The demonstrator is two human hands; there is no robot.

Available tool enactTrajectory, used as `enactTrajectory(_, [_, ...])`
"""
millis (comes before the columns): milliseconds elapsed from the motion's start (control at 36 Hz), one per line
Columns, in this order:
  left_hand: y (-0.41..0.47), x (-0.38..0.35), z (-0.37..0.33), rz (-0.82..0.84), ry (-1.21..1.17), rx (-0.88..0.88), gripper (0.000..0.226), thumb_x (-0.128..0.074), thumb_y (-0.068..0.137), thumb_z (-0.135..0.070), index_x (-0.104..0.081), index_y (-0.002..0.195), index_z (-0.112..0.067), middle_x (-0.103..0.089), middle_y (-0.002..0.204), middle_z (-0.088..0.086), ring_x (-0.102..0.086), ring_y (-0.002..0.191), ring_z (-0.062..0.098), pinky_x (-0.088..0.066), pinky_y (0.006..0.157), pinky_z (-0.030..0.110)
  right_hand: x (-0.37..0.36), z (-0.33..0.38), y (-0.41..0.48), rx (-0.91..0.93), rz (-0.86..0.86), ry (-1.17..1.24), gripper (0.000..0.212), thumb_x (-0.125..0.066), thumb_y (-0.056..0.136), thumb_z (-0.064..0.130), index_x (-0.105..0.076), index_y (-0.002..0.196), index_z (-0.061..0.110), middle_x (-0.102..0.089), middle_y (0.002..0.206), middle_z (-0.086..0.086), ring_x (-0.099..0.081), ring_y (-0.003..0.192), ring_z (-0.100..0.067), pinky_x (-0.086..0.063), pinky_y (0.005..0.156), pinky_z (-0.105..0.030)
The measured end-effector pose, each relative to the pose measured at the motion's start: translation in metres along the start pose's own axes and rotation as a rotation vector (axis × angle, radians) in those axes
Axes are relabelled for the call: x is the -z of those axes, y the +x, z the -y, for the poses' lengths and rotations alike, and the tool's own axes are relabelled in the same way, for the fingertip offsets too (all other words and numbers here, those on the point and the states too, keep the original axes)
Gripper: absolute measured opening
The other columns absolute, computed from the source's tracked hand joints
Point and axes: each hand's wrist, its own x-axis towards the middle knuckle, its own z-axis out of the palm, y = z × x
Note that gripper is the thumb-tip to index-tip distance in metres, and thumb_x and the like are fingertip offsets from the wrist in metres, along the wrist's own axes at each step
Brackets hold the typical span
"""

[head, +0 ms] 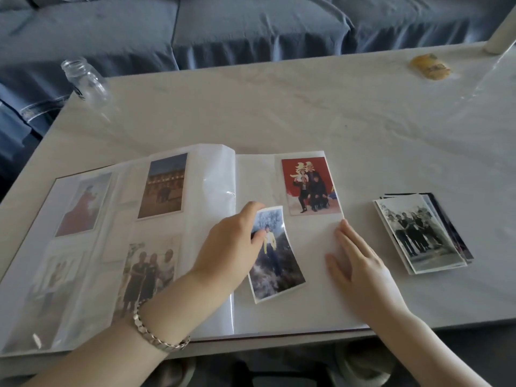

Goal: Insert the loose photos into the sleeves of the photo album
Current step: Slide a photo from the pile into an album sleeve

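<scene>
An open photo album (262, 174) lies on the table near its front edge. Its left page holds several sleeved photos; the right page holds a red group photo (310, 185) at the top right. My left hand (231, 247) pinches a curled colour photo (275, 263) of a person in a yellow top, held over the middle of the right page. My right hand (357, 263) lies flat, fingers straight, pressing the right edge of that page. A stack of loose photos (421, 236), black-and-white one on top, sits on the table to the right of the album.
A clear glass jar (86, 79) stands at the table's far left corner. A yellow wrapper (430, 67) lies far right by a white post (499, 32). A blue-grey sofa (251, 26) runs behind the pale marble-look table (307, 107).
</scene>
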Motion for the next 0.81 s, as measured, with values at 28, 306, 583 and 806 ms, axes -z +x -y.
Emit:
enactTrajectory(28, [-0.001, -0.002, -0.001, 0.024, -0.009, 0.004, 0.036, -0.056, 0.093, -0.020, -0.048, 0.128, -0.018, -0.036, 0.057, -0.013, -0.039, 0.048, 0.005, -0.035, 0.049, 0.012, 0.000, 0.000, 0.000, -0.001, -0.005, 0.006, 0.054, -0.055, 0.092, 0.029, -0.039, 0.141, 0.016, -0.024, 0.151, 0.012, -0.033, 0.136, -0.013, -0.030, 0.106, -0.027])
enactTrajectory(306, [0.003, -0.008, 0.006, 0.304, -0.083, 0.177, 0.034, -0.066, 0.086, -0.029, -0.049, 0.114, -0.021, -0.052, 0.085, -0.009, -0.047, 0.065, 0.004, -0.030, 0.051, 0.010, -0.005, -0.005, -0.001, 0.002, -0.048, 0.055, 0.052, -0.057, 0.090, 0.028, -0.043, 0.139, 0.017, -0.020, 0.141, 0.023, -0.039, 0.132, -0.017, -0.033, 0.104, -0.029])
enactTrajectory(583, [0.003, -0.031, -0.007, 0.282, -0.267, 0.190, 0.021, -0.067, 0.086, -0.020, -0.052, 0.100, -0.024, -0.060, 0.099, -0.005, -0.058, 0.087, 0.010, -0.044, 0.067, 0.014, -0.006, -0.004, -0.002, -0.013, -0.040, 0.075, 0.052, -0.055, 0.091, 0.029, -0.042, 0.140, 0.018, -0.025, 0.143, 0.021, -0.039, 0.131, -0.019, -0.035, 0.105, -0.034])
enactTrajectory(806, [0.003, -0.039, -0.019, 0.305, -0.289, 0.211, 0.029, -0.059, 0.092, -0.030, -0.051, 0.119, -0.021, -0.059, 0.112, -0.002, -0.056, 0.097, 0.014, -0.044, 0.075, 0.019, -0.005, -0.006, -0.002, 0.012, -0.050, 0.081, 0.049, -0.053, 0.092, 0.027, -0.044, 0.139, 0.016, -0.023, 0.140, 0.023, -0.037, 0.133, -0.017, -0.031, 0.105, -0.030])
